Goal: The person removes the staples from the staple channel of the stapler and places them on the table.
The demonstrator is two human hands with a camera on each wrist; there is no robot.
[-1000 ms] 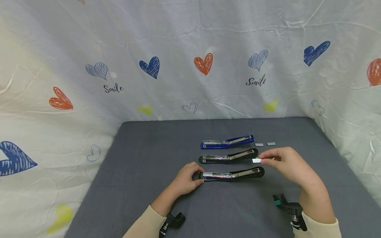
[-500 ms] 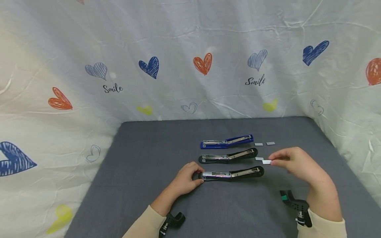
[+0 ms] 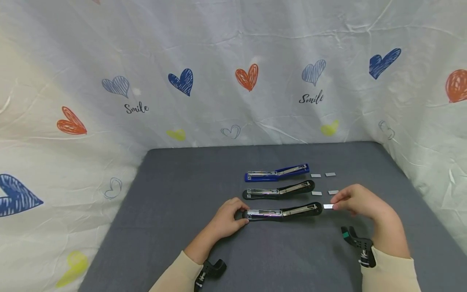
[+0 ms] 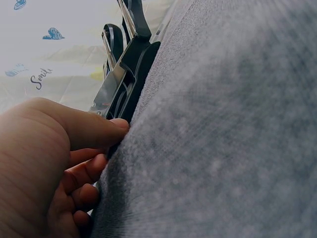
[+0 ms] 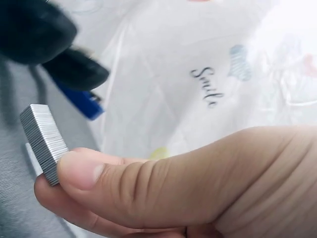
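Note:
My left hand (image 3: 228, 219) grips the left end of the nearest black stapler (image 3: 262, 215), thumb on the near side. The stapler lies opened out, its upper arm tilted up to the right. In the left wrist view, the thumb of the left hand (image 4: 54, 139) presses on the stapler's base (image 4: 143, 69). Just beyond the stapler's right end, my right hand (image 3: 359, 202) pinches a silver strip of staples (image 3: 328, 207) between thumb and fingers. In the right wrist view, the staple strip (image 5: 42, 139) juts past the thumb, held clear of the cloth.
Behind lie another opened black stapler (image 3: 262, 194) and an opened blue stapler (image 3: 260, 177). Two staple strips (image 3: 316, 193) lie right of the black one, and two more strips (image 3: 315, 175) right of the blue one. A grey cloth (image 3: 175, 194) covers the table; a heart-patterned curtain (image 3: 211, 109) hangs behind.
My right hand has moved the pinched staple strip rightward, then nearer, to the nearest stapler's right end. Two strips beside the middle stapler have come into view. The left hand keeps its grip.

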